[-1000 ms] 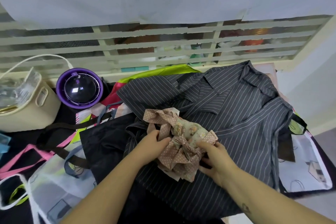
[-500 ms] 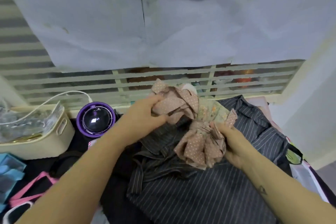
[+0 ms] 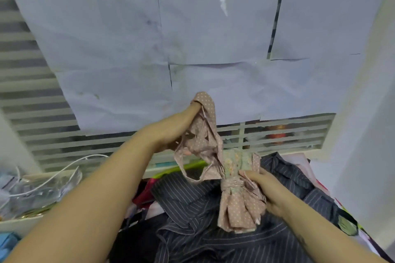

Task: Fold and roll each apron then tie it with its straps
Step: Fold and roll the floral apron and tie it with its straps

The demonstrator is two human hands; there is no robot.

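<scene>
Above striped cloth (image 3: 192, 211), left fingers (image 3: 190, 113) pinch the straps (image 3: 206, 134); right fingers (image 3: 253, 175) grip the apron (image 3: 239, 211).

The supporting surface itself is hidden under a heap of cloth; a crumpled dark grey pinstriped cloth (image 3: 213, 243) covers the middle and near part; a lime-green strip of fabric (image 3: 181, 168) and a red-pink fold (image 3: 145, 195) show from beneath its far left edge; pale pink fabric (image 3: 299, 161) lies at the far right; a white cloth with green and black trim (image 3: 347, 225) lies along the right edge; a cream rectangular basket (image 3: 12, 227) stands at the left, beside a blue item (image 3: 8, 244) in the near corner.
</scene>
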